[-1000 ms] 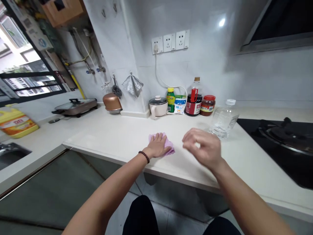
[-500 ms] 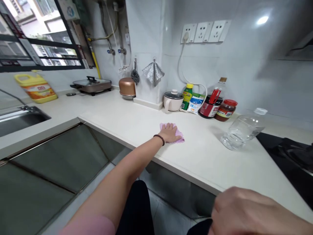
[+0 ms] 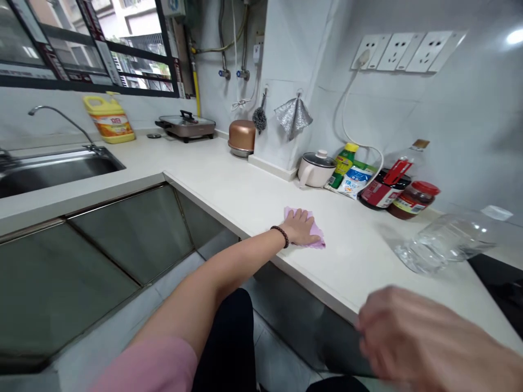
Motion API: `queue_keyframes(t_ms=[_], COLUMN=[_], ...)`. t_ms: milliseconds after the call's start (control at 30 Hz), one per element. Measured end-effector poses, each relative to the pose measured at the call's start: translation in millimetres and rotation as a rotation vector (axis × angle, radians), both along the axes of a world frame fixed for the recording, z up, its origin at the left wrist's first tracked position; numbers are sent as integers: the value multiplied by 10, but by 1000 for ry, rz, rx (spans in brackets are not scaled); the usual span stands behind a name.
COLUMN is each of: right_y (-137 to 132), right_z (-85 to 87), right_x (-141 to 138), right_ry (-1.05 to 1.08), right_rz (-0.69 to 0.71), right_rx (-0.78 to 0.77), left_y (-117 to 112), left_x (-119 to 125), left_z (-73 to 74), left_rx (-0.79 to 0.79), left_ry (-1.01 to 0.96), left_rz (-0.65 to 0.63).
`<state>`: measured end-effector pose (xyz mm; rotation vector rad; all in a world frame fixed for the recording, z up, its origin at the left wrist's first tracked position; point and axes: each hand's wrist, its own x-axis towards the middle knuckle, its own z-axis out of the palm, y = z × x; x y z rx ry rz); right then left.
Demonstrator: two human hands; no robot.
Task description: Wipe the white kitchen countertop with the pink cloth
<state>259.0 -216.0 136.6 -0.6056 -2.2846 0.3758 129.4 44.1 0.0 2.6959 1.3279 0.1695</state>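
A pink cloth [image 3: 317, 238] lies on the white countertop [image 3: 351, 261], close to its front edge. My left hand [image 3: 300, 226] presses flat on the cloth with its fingers spread, and a dark beaded bracelet circles that wrist. At the lower right my right hand [image 3: 412, 332] hangs in front of the counter edge, near the camera. Its fingers look curled but are smeared by motion, and nothing can be made out in them. A large clear plastic bottle [image 3: 449, 242] with a white cap stands on the counter to the right of the cloth.
Along the wall stand a small lidded pot [image 3: 316, 171], a green bottle [image 3: 344, 163], a dark jar [image 3: 382, 190] and a red-lidded jar [image 3: 417, 200]. Farther left are a copper-coloured pot [image 3: 242, 136], an electric pan [image 3: 187, 126], a yellow jug [image 3: 109, 121] and a sink [image 3: 61, 170]. A black stove [image 3: 500, 283] borders the right.
The view has turned left and tilted, so the counter items sit farther right and more of the sink shows. My left hand stays on the cloth; my right hand is more blurred.
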Motion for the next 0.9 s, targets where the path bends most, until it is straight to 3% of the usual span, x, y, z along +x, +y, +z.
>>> queue_keyframes(t_ms=[167,267,333,433,533,767,900], right_y=[1029,1580,1809,1970,2002,1992,2031], right_z=[-268,-564,-786,-1071,-1210,-1173,-1200], right_x=[408,724,909,1132,1303,1425,1422], right_ry=[27,49,73,107,153,219,198], right_rz=[-498,-709,-811,-886,-904,-918,-906], right_rx=[189,139,80,-41,-124,-117,-139], left_y=[-13,196,375,637,871,1358,1474], left_x=[-339,-434,-451,-442,-415,-315,-267], left_z=[20,32,32,29,35,44,48], left_rx=[12,28,32,38,46,35,43], left_ry=[5,11,8,-7,-12,11,6], left_rz=[-16,61,113,182,238,337,377])
